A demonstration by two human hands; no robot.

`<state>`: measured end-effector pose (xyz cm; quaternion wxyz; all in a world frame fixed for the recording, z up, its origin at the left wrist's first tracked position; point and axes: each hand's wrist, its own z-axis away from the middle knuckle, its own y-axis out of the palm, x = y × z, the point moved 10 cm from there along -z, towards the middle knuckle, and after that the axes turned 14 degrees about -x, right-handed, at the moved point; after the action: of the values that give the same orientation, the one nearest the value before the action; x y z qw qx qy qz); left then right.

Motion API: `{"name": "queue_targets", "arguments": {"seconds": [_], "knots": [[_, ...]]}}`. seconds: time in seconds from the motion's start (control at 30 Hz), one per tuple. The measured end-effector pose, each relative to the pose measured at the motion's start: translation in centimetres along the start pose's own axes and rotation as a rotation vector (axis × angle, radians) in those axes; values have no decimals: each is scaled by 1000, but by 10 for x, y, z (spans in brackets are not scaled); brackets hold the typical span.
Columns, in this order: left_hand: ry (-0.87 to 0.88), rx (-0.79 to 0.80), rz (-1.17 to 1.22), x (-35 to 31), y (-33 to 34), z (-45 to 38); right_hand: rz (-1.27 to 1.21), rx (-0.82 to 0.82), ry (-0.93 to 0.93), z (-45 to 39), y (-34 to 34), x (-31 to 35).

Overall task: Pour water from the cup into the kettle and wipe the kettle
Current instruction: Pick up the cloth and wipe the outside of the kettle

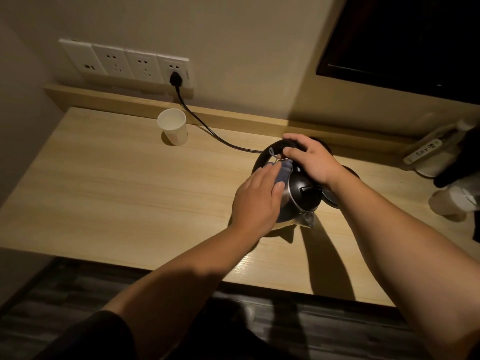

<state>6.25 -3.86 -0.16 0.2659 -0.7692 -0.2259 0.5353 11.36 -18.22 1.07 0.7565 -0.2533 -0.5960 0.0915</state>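
- Your left hand (255, 197) lies with its fingers nearly straight and flat on a grey-blue cloth (283, 172), pressing it against the kettle's steel side at about 9 o'clock of the body.
- Your right hand (310, 158) reaches over from 2 o'clock and curls its fingers round the black handle (272, 149), steadying the kettle (298, 201) as you rub.
- Going left to right across the bench (117, 183): the paper cup (173, 131) stands upright at the back, at about 10 o'clock from the kettle and well apart from it; whether any water is left inside cannot be told from here.
- A black cord (207, 128) runs from the wall socket (175, 72) down past the cup toward the kettle's far side.
- The kettle sits right of centre, lid knob (306, 189) in place and spout (306, 219) pointing toward you at 6 o'clock.
- At the far right, at 3 o'clock, some pale and dark items lie on the bench, too dim to name.
- Judging by the set-aside cup and the closed lid, pouring looks done and you are in the wiping step.
- Next, the cloth probably needs to travel round toward the spout and the far side; keep a firm hold on the handle so the kettle does not slide or tip, and mind the cord behind it.
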Motion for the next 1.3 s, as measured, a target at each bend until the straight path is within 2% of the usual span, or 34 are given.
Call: {"name": "queue_targets", "arguments": {"seconds": [0.1,0.2,0.33,0.4,0.47,0.67,0.8,0.87,1.03,1.1,1.17,1.3], "knots": [[35,-20,-21,-1,-2,0,2,9,2,1,3,3],[-22,-17,14,7,1,-6,29,14,-6,1,3,6],[-382,57,134,70,16,-17,-45,6,33,3,1,0],[-478,59,171,86,19,-15,-48,4,32,3,1,-1],[-456,33,194,78,17,-12,-34,1,27,3,0,1],[-85,-99,61,-8,0,-2,32,-14,14,-3,2,2],[-12,-147,35,-16,-2,0,17,-18,16,-3,2,2],[-63,-147,55,0,1,-2,-2,-29,36,-2,1,0],[-440,-113,219,84,12,8,-65,-47,83,1,-2,-7],[-535,-97,256,97,16,8,-43,-54,75,-1,0,-3],[-545,-93,261,93,18,7,-39,-59,78,-3,0,-3],[-426,-179,233,59,5,7,-11,-73,80,-5,3,-2]]}}
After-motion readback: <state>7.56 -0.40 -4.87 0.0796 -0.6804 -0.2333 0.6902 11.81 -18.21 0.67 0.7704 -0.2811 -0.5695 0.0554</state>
